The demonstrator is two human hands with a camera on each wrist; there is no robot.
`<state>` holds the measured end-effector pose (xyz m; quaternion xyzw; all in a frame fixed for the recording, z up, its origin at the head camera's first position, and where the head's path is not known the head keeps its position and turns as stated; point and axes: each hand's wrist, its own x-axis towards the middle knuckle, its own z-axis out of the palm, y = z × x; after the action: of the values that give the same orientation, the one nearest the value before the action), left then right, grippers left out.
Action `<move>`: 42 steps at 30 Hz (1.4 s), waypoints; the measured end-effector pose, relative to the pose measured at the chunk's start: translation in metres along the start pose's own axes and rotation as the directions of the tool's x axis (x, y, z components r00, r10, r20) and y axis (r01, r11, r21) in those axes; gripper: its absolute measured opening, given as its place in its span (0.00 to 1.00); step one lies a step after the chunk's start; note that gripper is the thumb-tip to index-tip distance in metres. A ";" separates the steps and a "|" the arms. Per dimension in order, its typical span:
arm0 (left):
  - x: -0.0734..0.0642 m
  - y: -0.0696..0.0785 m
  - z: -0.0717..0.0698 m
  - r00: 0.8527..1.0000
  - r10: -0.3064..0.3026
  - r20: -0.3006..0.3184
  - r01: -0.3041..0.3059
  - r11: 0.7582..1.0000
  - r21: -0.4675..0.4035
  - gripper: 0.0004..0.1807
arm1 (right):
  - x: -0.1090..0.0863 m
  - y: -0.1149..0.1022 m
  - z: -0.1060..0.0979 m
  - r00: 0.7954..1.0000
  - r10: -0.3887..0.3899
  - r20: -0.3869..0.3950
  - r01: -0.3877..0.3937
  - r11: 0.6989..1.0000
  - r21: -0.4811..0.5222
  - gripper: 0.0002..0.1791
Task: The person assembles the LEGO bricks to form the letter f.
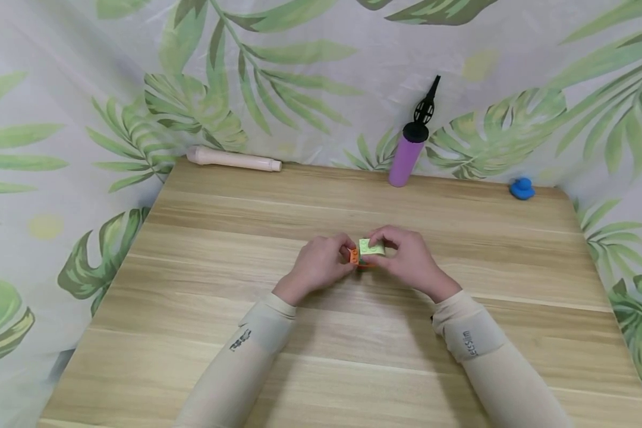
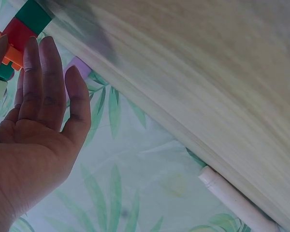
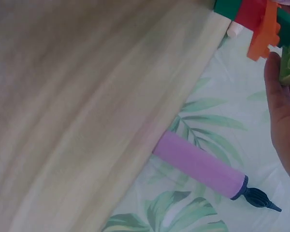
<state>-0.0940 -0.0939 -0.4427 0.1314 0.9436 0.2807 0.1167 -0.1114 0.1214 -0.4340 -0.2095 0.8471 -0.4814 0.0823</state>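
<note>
In the head view, my left hand pinches an orange toy brick from the left side. That brick belongs to a stack over the table; the left wrist view shows a green brick at the table end, then a red brick, the orange one and another green brick. My right hand holds a light green brick, studs showing, between thumb and fingers. It sits close against the upper green brick; whether they are joined I cannot tell. Fingers partly hide the stack.
A purple hand pump with a black nozzle stands at the table's back edge. To its left lies a pale pink tube-like object. A blue toy duck sits at the back right corner. Leaf-patterned cloth hangs behind the wooden table.
</note>
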 end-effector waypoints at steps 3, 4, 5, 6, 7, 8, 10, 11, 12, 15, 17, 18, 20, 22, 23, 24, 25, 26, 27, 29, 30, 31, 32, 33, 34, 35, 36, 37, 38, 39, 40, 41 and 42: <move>0.000 0.000 0.000 1.000 0.000 0.000 0.000 1.000 0.001 0.17 | -0.001 -0.002 -0.002 1.000 -0.008 0.011 0.009 0.998 -0.055 0.16; 0.000 0.000 0.000 1.000 0.000 0.000 0.000 1.000 0.001 0.17 | -0.001 -0.002 -0.002 1.000 -0.013 0.014 0.014 0.997 -0.080 0.17; 0.000 0.000 0.001 1.000 -0.001 0.000 0.001 1.000 0.003 0.18 | -0.001 -0.003 -0.003 1.000 -0.022 0.015 0.024 0.994 -0.106 0.18; 0.001 0.000 0.001 1.000 -0.001 -0.001 0.001 1.000 0.004 0.18 | -0.001 -0.003 -0.003 0.999 -0.034 0.017 0.036 0.991 -0.128 0.19; 0.001 0.000 0.000 1.000 -0.002 -0.001 0.002 1.000 0.005 0.18 | -0.001 -0.003 -0.003 0.999 -0.048 0.018 0.050 0.987 -0.152 0.20; 0.001 0.000 0.000 1.000 -0.003 -0.001 0.003 1.000 0.006 0.18 | -0.001 -0.003 -0.002 0.998 -0.057 0.021 0.060 0.983 -0.175 0.20; 0.001 0.000 0.000 1.000 -0.004 -0.005 0.004 1.000 0.009 0.18 | 0.000 -0.002 -0.002 0.997 -0.079 0.024 0.082 0.975 -0.208 0.20; 0.001 0.000 0.000 1.000 -0.004 -0.006 0.004 1.000 0.011 0.18 | 0.000 -0.002 -0.001 0.996 -0.087 0.025 0.091 0.973 -0.214 0.20; 0.001 0.000 0.000 1.000 -0.005 -0.008 0.005 1.000 0.011 0.18 | 0.000 -0.002 -0.001 0.995 -0.091 0.028 0.095 0.972 -0.216 0.20; 0.001 0.000 0.000 1.000 -0.003 -0.005 0.004 1.000 0.009 0.18 | 0.000 -0.002 -0.001 0.995 -0.095 0.036 0.100 0.971 -0.216 0.20; 0.001 0.000 0.000 1.000 -0.004 0.000 0.004 1.000 0.004 0.18 | 0.000 -0.001 -0.002 0.995 -0.093 0.044 0.100 0.972 -0.211 0.20; 0.001 0.000 0.000 1.000 -0.004 0.003 0.004 1.000 0.001 0.17 | 0.000 -0.001 -0.002 0.995 -0.091 0.050 0.100 0.972 -0.212 0.20; 0.001 0.000 0.000 1.000 -0.007 0.007 0.007 1.000 -0.003 0.17 | 0.000 -0.001 -0.003 0.994 -0.087 0.061 0.098 0.972 -0.213 0.20; 0.000 0.001 0.000 1.000 -0.011 0.008 0.011 1.000 -0.005 0.17 | 0.000 0.000 -0.003 0.994 -0.081 0.070 0.094 0.973 -0.212 0.21; 0.000 0.001 0.000 1.000 -0.013 0.009 0.013 1.000 -0.006 0.18 | 0.000 0.000 -0.003 0.994 -0.078 0.072 0.092 0.973 -0.212 0.21; 0.000 0.001 0.000 1.000 -0.014 0.009 0.014 1.000 -0.006 0.18 | 0.000 0.000 -0.003 0.994 -0.075 0.074 0.089 0.973 -0.214 0.21; 0.000 0.001 0.000 1.000 -0.016 0.010 0.016 1.000 -0.005 0.18 | 0.000 0.000 -0.003 0.995 -0.071 0.074 0.085 0.973 -0.214 0.22; 0.000 0.001 0.000 1.000 -0.016 0.011 0.016 1.000 -0.006 0.18 | 0.000 0.000 -0.003 0.995 -0.067 0.075 0.081 0.974 -0.213 0.22; 0.000 0.001 0.001 1.000 -0.016 0.012 0.016 1.000 -0.006 0.18 | 0.000 0.000 -0.003 0.995 -0.063 0.075 0.078 0.974 -0.212 0.22; 0.001 0.000 0.001 1.000 -0.014 0.017 0.014 1.000 -0.009 0.17 | 0.000 0.000 -0.003 0.995 -0.061 0.076 0.075 0.975 -0.207 0.21; 0.001 0.000 0.001 1.000 -0.014 0.017 0.014 1.000 -0.009 0.17 | -0.001 -0.001 -0.003 0.995 -0.060 0.076 0.075 0.976 -0.205 0.21; 0.001 0.000 0.001 1.000 -0.014 0.018 0.014 1.000 -0.011 0.17 | -0.001 -0.001 -0.004 0.995 -0.063 0.078 0.077 0.977 -0.199 0.21; 0.001 0.000 0.001 1.000 -0.012 0.017 0.012 1.000 -0.012 0.18 | -0.001 -0.001 -0.004 0.995 -0.065 0.079 0.079 0.978 -0.193 0.20; 0.000 0.001 0.001 1.000 -0.012 0.017 0.012 1.000 -0.011 0.18 | -0.001 -0.002 -0.005 0.994 -0.070 0.079 0.083 0.979 -0.188 0.20; 0.000 0.001 0.001 1.000 -0.011 0.015 0.011 1.000 -0.011 0.18 | -0.002 -0.002 -0.005 0.994 -0.075 0.079 0.088 0.980 -0.180 0.19; 0.000 0.001 0.000 1.000 -0.011 0.014 0.011 1.000 -0.010 0.18 | -0.002 -0.003 -0.006 0.994 -0.077 0.079 0.090 0.981 -0.173 0.19; 0.000 0.002 0.000 1.000 -0.010 0.013 0.010 1.000 -0.010 0.18 | -0.002 -0.003 -0.006 0.994 -0.079 0.080 0.092 0.982 -0.168 0.19; 0.000 0.002 0.000 1.000 -0.009 0.012 0.009 1.000 -0.010 0.18 | -0.002 -0.003 -0.007 0.993 -0.081 0.081 0.094 0.982 -0.161 0.18; 0.000 0.002 0.000 1.000 -0.008 0.012 0.008 1.000 -0.010 0.18 | -0.003 -0.003 -0.007 0.993 -0.082 0.082 0.094 0.983 -0.156 0.18; 0.000 0.002 0.000 1.000 -0.008 0.012 0.008 1.000 -0.010 0.18 | -0.003 -0.002 -0.008 0.993 -0.084 0.082 0.096 0.984 -0.152 0.18; 0.000 0.002 0.000 1.000 -0.007 0.011 0.007 1.000 -0.010 0.18 | -0.004 -0.002 -0.008 0.993 -0.084 0.083 0.096 0.984 -0.149 0.18; 0.000 0.003 0.000 1.000 -0.008 0.011 0.008 1.000 -0.011 0.18 | -0.004 -0.002 -0.008 0.993 -0.085 0.083 0.097 0.984 -0.148 0.18; 0.000 0.003 -0.001 1.000 -0.007 0.010 0.008 1.000 -0.010 0.18 | -0.004 -0.001 -0.009 0.993 -0.086 0.083 0.098 0.984 -0.149 0.18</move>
<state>-0.0937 -0.0920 -0.4407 0.1287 0.9420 0.2844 0.1232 -0.1103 0.1293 -0.4288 -0.2722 0.8671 -0.4101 0.0759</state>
